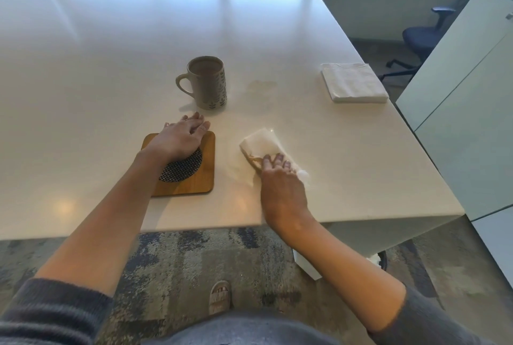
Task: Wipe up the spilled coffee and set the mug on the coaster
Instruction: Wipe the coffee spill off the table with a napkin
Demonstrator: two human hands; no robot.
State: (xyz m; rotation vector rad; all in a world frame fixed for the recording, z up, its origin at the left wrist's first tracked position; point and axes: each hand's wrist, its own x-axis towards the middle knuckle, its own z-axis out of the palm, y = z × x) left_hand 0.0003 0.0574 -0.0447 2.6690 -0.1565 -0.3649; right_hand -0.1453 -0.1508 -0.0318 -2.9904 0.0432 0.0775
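A grey mug [206,83] with a leaf pattern stands upright on the white table [111,67], full of coffee, handle to the left. Right of it lies a faint pale coffee smear [262,86]. A square wooden coaster [191,175] with a dark woven centre lies nearer to me. My left hand [180,137] hovers over or rests on the coaster's far edge, fingers loosely spread, holding nothing. My right hand [280,178] presses a crumpled white napkin [263,144], stained brown at its edge, onto the table right of the coaster.
A stack of white napkins [354,82] sits at the table's far right. The near table edge [208,226] runs just below my wrists. A blue office chair [416,36] and a white cabinet [472,81] stand to the right.
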